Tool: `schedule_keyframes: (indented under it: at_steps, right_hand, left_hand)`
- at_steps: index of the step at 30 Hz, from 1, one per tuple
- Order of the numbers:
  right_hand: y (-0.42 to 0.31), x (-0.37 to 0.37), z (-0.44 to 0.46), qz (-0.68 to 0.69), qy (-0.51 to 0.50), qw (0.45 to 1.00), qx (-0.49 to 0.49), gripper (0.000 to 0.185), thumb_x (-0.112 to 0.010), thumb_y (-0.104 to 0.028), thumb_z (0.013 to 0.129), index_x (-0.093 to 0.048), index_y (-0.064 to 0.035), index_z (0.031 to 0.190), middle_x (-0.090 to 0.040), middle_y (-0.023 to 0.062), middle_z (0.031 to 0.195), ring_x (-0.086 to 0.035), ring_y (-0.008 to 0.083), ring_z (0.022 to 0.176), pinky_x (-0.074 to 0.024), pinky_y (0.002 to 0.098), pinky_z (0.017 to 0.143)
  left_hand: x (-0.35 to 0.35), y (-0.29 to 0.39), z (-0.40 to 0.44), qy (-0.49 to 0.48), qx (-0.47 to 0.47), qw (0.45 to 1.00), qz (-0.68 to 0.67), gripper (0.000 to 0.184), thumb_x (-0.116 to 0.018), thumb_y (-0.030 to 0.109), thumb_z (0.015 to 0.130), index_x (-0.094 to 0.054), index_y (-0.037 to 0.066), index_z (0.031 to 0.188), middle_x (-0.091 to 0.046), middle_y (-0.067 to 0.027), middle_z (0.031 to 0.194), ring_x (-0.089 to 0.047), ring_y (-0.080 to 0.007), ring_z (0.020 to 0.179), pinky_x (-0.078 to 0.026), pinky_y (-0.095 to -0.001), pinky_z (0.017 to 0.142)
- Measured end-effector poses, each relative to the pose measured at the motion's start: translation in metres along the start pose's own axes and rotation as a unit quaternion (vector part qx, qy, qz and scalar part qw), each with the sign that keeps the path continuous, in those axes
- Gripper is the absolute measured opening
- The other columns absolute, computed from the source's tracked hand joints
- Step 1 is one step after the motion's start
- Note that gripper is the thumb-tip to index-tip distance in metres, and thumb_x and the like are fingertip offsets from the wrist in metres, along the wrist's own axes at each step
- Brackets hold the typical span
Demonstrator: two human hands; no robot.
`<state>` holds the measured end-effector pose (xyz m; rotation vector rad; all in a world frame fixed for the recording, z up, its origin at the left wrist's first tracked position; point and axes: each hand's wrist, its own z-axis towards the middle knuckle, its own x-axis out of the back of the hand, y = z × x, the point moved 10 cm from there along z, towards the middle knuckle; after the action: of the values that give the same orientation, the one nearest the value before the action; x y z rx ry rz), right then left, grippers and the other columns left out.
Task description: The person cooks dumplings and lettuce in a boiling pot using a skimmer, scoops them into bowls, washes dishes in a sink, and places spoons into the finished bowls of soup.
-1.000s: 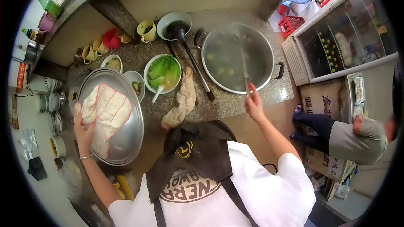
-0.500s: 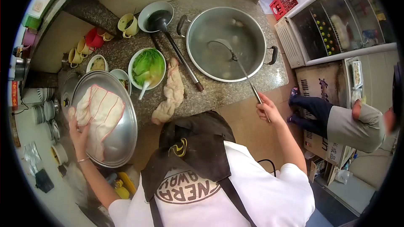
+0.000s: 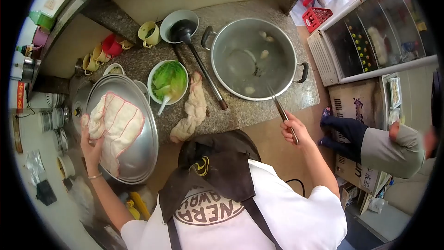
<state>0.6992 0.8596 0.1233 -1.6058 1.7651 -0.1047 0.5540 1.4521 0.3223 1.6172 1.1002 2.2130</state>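
Note:
My left hand [image 3: 92, 146], at the left, is closed on a white cloth with red lines [image 3: 121, 122] that lies against a round metal pot lid [image 3: 144, 155]. The lid is tilted over the counter's left end. My right hand [image 3: 297, 130] grips the dark handle of a long metal ladle [image 3: 277, 103]. Its round head lies under the cloudy liquid of a large metal pot [image 3: 293, 48], so I cannot tell whether it is slotted. Several pale lumps float there.
A bowl of green leaves [image 3: 170, 76] with a white spoon, a twisted cloth [image 3: 195, 104] and a black long-handled ladle [image 3: 203, 62] resting in a bowl stand left of the pot. Cups [image 3: 150, 34] line the back. At the right, another person [image 3: 388, 146] is near a glass-door fridge [image 3: 379, 32].
The ladle's head has sunk from the surface into the liquid, and its handle is steeper. The whole view has shifted slightly. My left hand still holds the lid and cloth.

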Motion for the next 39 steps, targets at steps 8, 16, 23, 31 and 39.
schedule_keyframes:
  at_steps: [8, 16, 23, 31, 39]
  right_hand:
    - [-0.015, -0.056, 0.101, 0.0, 0.036, 0.994, 0.099, 0.065, -0.044, -0.009, 0.08, -0.012, -0.0118, 0.137, -0.039, 0.0009, 0.07, -0.039, 0.0104, 0.051, -0.0305, 0.0236, 0.042]
    - [-0.007, -0.07, 0.102, 0.118, -0.015, 0.99, 0.077, 0.033, -0.045, -0.01, 0.082, -0.034, -0.0101, 0.114, -0.041, 0.0021, 0.067, -0.037, 0.0105, 0.049, -0.029, 0.0226, 0.04]
    - [-0.037, -0.027, 0.101, -0.053, 0.105, 0.973, 0.197, 0.061, -0.042, -0.009, 0.082, -0.015, -0.0135, 0.136, -0.042, 0.0022, 0.071, -0.039, 0.0111, 0.049, -0.033, 0.0246, 0.04]
    - [-0.031, -0.038, 0.145, 0.033, 0.06, 0.984, 0.163, 0.028, -0.044, -0.009, 0.082, -0.034, -0.0091, 0.108, -0.041, 0.003, 0.067, -0.04, 0.0124, 0.049, -0.0327, 0.0264, 0.04]
    - [-0.028, -0.032, 0.111, -0.137, 0.1, 0.967, 0.193, 0.062, -0.045, -0.008, 0.081, -0.015, -0.0065, 0.135, -0.051, 0.0106, 0.092, -0.051, 0.0189, 0.062, -0.0427, 0.029, 0.051]
  left_hand:
    - [0.0, -0.023, -0.007, -0.03, 0.059, 0.996, 0.056, 0.048, -0.064, 0.006, 0.068, -0.051, -0.004, 0.113, -0.05, -0.013, 0.12, -0.047, -0.0203, 0.108, -0.036, -0.027, 0.087]
    - [0.013, 0.004, -0.016, 0.035, -0.017, 0.997, 0.068, 0.049, -0.063, 0.004, 0.066, -0.051, -0.005, 0.113, -0.049, -0.0131, 0.121, -0.046, -0.0197, 0.109, -0.036, -0.0274, 0.088]
    - [0.019, -0.028, -0.028, 0.045, 0.021, 0.997, 0.053, 0.049, -0.064, 0.004, 0.067, -0.05, -0.005, 0.113, -0.046, -0.0144, 0.123, -0.045, -0.0221, 0.111, -0.035, -0.0298, 0.091]
    - [0.011, -0.025, -0.024, 0.004, 0.017, 0.997, 0.076, 0.049, -0.063, 0.003, 0.066, -0.051, -0.004, 0.112, -0.045, -0.0151, 0.125, -0.042, -0.0233, 0.115, -0.033, -0.0307, 0.094]
    - [0.017, -0.014, -0.028, 0.067, -0.001, 0.997, 0.035, 0.046, -0.062, 0.003, 0.066, -0.052, -0.004, 0.111, -0.046, -0.0144, 0.124, -0.043, -0.0231, 0.115, -0.034, -0.0292, 0.092]
